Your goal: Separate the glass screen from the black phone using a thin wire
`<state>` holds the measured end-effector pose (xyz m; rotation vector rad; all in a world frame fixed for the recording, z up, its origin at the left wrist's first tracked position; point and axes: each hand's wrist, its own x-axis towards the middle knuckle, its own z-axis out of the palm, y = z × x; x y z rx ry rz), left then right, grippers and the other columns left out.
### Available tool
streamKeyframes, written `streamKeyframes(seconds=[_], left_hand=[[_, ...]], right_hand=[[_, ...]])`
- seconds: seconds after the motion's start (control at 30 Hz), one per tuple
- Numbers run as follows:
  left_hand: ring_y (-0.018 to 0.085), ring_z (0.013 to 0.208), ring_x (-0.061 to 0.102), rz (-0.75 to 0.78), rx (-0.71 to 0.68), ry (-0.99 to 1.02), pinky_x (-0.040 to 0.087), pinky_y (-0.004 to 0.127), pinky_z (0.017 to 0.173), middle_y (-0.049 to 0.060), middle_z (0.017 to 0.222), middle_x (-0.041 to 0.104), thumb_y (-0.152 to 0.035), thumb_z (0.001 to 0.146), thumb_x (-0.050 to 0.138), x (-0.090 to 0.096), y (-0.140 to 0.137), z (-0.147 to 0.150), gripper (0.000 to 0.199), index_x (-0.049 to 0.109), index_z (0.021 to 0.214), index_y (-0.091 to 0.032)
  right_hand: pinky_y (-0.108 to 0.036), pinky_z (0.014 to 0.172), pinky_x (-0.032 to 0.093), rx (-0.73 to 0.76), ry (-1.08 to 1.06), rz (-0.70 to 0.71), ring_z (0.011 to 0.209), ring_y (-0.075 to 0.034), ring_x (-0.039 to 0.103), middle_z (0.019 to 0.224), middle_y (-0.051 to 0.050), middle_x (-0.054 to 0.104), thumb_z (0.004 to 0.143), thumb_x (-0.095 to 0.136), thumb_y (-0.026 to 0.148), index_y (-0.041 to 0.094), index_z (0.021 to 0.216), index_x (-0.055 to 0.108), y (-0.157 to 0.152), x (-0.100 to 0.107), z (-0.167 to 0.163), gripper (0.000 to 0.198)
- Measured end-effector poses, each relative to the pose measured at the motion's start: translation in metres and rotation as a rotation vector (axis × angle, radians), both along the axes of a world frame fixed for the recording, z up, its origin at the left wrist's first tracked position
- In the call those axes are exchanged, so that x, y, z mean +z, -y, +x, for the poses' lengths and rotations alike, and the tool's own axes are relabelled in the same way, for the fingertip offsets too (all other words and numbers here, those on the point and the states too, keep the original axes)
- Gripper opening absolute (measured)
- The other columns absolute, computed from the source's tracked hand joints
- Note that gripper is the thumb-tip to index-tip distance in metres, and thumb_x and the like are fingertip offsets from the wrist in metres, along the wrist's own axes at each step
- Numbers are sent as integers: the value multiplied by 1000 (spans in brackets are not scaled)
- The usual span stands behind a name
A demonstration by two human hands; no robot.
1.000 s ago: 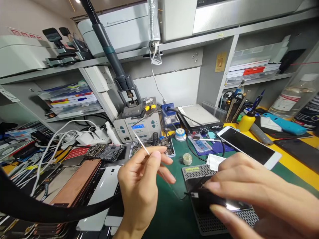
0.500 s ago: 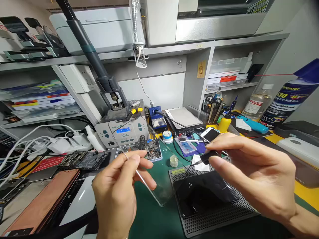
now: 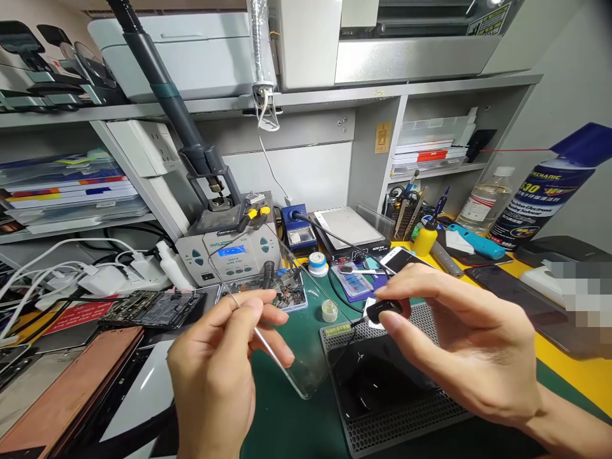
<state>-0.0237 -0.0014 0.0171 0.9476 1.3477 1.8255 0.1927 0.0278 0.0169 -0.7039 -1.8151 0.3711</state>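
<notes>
My left hand (image 3: 222,357) pinches the near edge of a clear phone case (image 3: 310,366), held tilted above the green mat. Its see-through face and rounded corners show, with bench items visible through it. My right hand (image 3: 473,344) grips a black-handled tool (image 3: 382,311) between thumb and fingers. The tool's thin dark tip points left towards the case's far edge; I cannot tell whether they touch. Below the right hand, a glossy black phone (image 3: 377,379) lies on a grey perforated pad (image 3: 406,427), partly covered by that hand.
Behind stand a grey rework station (image 3: 232,255), a blue soldering station (image 3: 299,233) and a flat heating plate (image 3: 351,229). A small jar (image 3: 329,310) sits on the green mat (image 3: 282,421). Phone parts (image 3: 81,389) lie left; a spray can (image 3: 540,191) and yellow bottle (image 3: 424,241) stand right.
My right hand has moved left with the black-handled tool, whose handle now appears more end-on. Its tip is closer to the clear phone case. The left hand keeps its pinch; the whole view shifts slightly.
</notes>
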Motion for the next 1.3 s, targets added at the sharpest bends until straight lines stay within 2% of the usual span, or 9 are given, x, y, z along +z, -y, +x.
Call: streamKeyframes(seconds=[0.27,0.57,0.87,0.97,1.1,1.3], left_hand=[[14,39,61,-3,0,-5,50,26,43,2,66,72,-31,79,70,1,2,-1,17,76,75,-16],[13,40,61,-11,9,-33,52,27,49,1,67,72,-31,81,69,-1,1,-2,18,76,74,-16],[14,41,62,36,-13,-128,52,28,49,1,68,72,-35,85,67,-2,6,1,20,75,82,-17],[15,43,63,51,-8,-162,53,29,49,1,70,72,-36,87,66,-4,7,2,21,74,84,-17],[15,42,63,69,-3,-207,53,29,46,1,69,72,-37,87,65,-6,9,3,21,74,84,-18],[13,43,62,31,63,-231,49,28,47,-1,68,71,-36,86,65,-2,12,13,20,74,80,-20]], right_hand=[[-36,69,50,-35,21,18,72,-19,63,84,-1,70,77,71,4,26,102,70,4,5,3,33],[-36,74,52,22,48,80,78,-20,65,90,-3,72,75,72,-1,24,108,69,3,4,0,41],[-37,66,54,-32,3,103,76,-23,67,87,-4,72,74,73,2,27,107,71,2,4,5,41],[-34,71,56,-71,-8,98,82,-22,69,94,-4,74,76,75,2,28,109,71,1,1,3,42],[-33,78,58,-32,7,92,86,-21,71,99,-4,75,77,76,4,29,114,70,1,0,-1,45],[-33,78,59,-29,-7,88,85,-21,71,98,-2,76,76,77,4,30,114,71,2,-1,-3,46]])
